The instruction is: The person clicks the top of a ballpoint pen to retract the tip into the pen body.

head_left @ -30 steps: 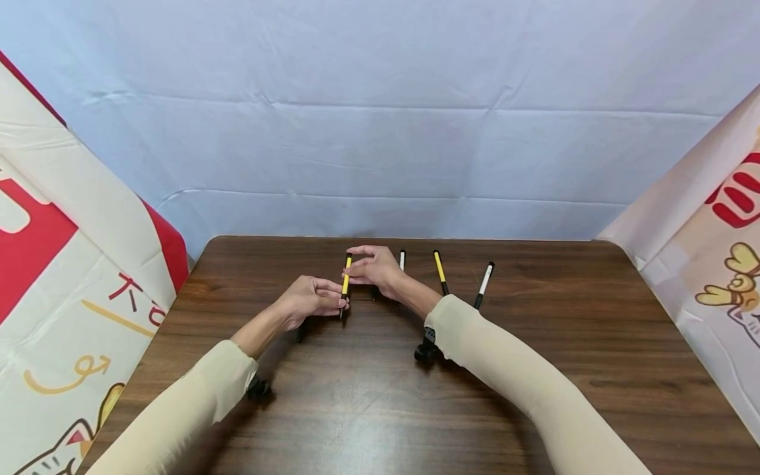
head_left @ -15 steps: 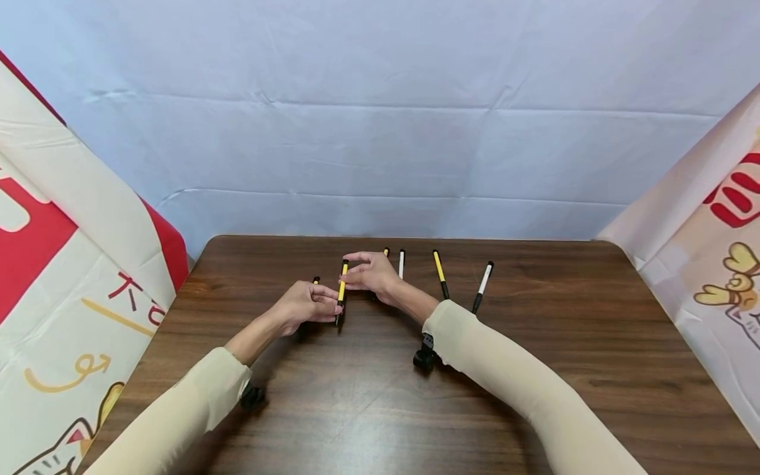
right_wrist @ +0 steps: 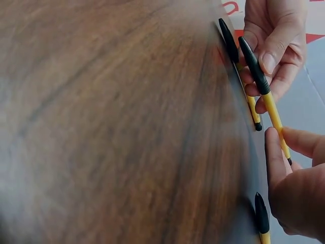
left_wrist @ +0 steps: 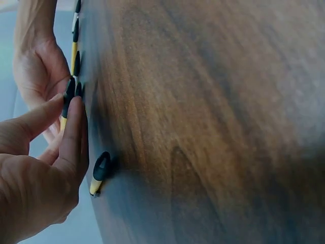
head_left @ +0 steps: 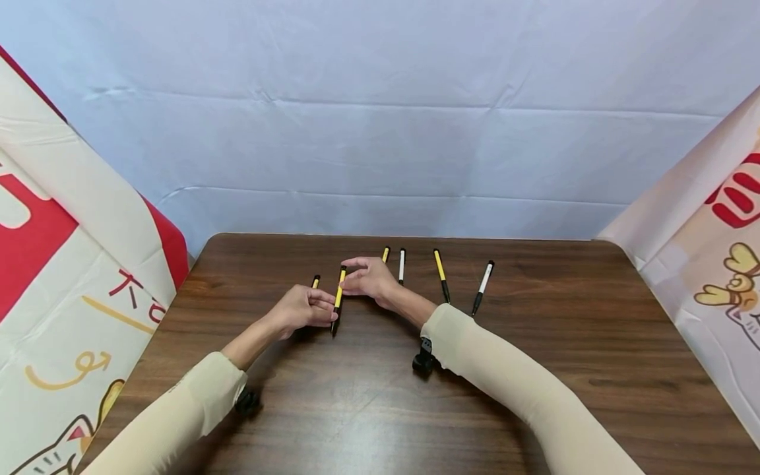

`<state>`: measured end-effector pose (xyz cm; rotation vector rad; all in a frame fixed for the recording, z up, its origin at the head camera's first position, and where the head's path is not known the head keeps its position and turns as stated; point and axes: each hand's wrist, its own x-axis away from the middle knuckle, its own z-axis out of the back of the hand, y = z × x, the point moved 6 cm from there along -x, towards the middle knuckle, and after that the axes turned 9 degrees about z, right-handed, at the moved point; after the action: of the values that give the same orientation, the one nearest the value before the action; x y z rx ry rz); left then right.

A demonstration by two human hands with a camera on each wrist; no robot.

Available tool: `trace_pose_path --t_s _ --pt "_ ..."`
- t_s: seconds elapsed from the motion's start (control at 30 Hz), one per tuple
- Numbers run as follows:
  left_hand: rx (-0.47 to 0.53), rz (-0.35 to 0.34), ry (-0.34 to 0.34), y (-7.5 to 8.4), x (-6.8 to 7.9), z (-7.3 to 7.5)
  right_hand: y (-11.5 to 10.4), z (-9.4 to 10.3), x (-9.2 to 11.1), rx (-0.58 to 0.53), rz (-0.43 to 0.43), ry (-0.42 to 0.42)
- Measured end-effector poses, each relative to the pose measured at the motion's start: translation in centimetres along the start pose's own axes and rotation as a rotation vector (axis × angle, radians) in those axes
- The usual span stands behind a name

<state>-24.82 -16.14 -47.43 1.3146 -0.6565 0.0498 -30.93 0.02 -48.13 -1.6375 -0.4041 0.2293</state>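
Observation:
Both hands share a yellow pen (head_left: 339, 295) with a black grip, held over the back-left part of the table. My left hand (head_left: 299, 310) pinches it by the black grip near its tip. The right hand (head_left: 371, 282) pinches the yellow barrel near its other end, as the right wrist view shows this pen (right_wrist: 272, 109) between the two hands. Just beyond the left hand lies another yellow pen (head_left: 316, 282), partly hidden by that hand in the head view; the left wrist view shows a pen (left_wrist: 100, 173) of this kind on the wood.
Right of the hands, a yellow pen (head_left: 386, 254) and a white pen (head_left: 402, 264) lie partly behind the right hand and wrist. Farther right are another yellow pen (head_left: 441, 272) and a white pen (head_left: 483, 285). The brown table (head_left: 368, 409) ends at a pale cloth backdrop (head_left: 380, 145).
Both hands have moved a little left and toward the near side, with the yellow pen between them. Pens behind the hands have come more into sight.

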Motion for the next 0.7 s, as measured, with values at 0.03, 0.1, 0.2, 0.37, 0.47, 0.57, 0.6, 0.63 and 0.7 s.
trace_pose_path --t_s 0.03,0.1,0.2,0.37,0.47,0.57,0.6,0.63,0.7 --pt "-0.005 0.0 0.003 -0.05 0.02 -0.02 0.06 -0.05 -0.02 -0.002 0.001 0.0" --pt "-0.02 -0.002 0.011 -0.13 0.07 -0.03 0.19 -0.13 -0.06 0.005 0.003 -0.002" --pt "-0.056 -0.015 0.025 -0.24 0.09 -0.03 0.36 -0.16 -0.05 0.027 0.006 0.002" --pt "-0.156 -0.042 0.06 -0.42 0.02 0.06 0.47 -0.15 0.06 0.06 0.007 0.009" --pt "-0.239 -0.069 0.086 -0.42 0.03 0.05 0.48 -0.13 0.14 0.077 0.006 0.01" --pt "-0.305 -0.09 0.112 -0.33 0.09 0.04 0.41 -0.13 0.25 0.1 0.008 0.009" --pt "-0.326 -0.1 0.118 -0.25 0.14 0.01 0.37 -0.14 0.28 0.111 0.011 0.008" --pt "-0.341 -0.106 0.124 -0.17 0.18 -0.02 0.32 -0.13 0.3 0.125 0.013 0.008" --pt "-0.388 -0.128 0.139 0.04 0.26 -0.09 0.26 -0.12 0.33 0.16 0.02 0.007"
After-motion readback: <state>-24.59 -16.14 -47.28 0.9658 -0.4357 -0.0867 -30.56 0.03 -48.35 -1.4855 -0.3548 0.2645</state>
